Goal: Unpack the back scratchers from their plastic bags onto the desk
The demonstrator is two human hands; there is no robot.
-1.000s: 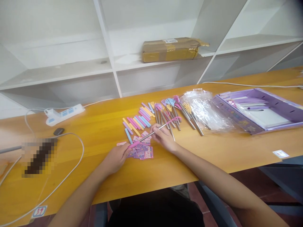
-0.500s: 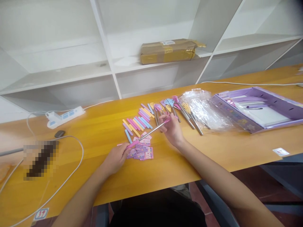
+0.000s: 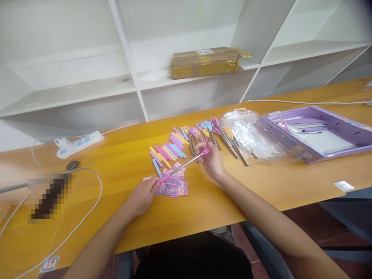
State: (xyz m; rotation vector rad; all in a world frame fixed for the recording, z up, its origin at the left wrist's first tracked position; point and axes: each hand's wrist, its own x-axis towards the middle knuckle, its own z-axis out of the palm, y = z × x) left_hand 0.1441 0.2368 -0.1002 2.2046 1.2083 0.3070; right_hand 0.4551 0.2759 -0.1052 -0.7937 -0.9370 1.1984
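My left hand [image 3: 143,195] is closed around the pink handle of a back scratcher [image 3: 186,164] with a thin metal rod. At its other end, the pink claw head rests in my right hand [image 3: 211,159], whose fingers are curled about it. Below the rod lie several pink and purple printed cards [image 3: 177,188], partly overlapping. Beyond it are rows of pastel handle tubes [image 3: 168,151] in pink, purple, blue and yellow. Past my right hand, several more scratcher heads on metal rods [image 3: 229,141] lie in a loose heap.
Clear plastic bags [image 3: 247,133] are piled right of the heap. A purple open box [image 3: 308,155] holds flat white pieces and a rod. On the left sit a power strip [image 3: 80,144], a small black object [image 3: 72,165] and a looping white cable [image 3: 100,190]. A taped carton [image 3: 205,64] rests on the shelf.
The pink claw head has turned in my right hand and now shows more plainly at the palm. My left hand keeps its hold on the handle, almost unmoved.
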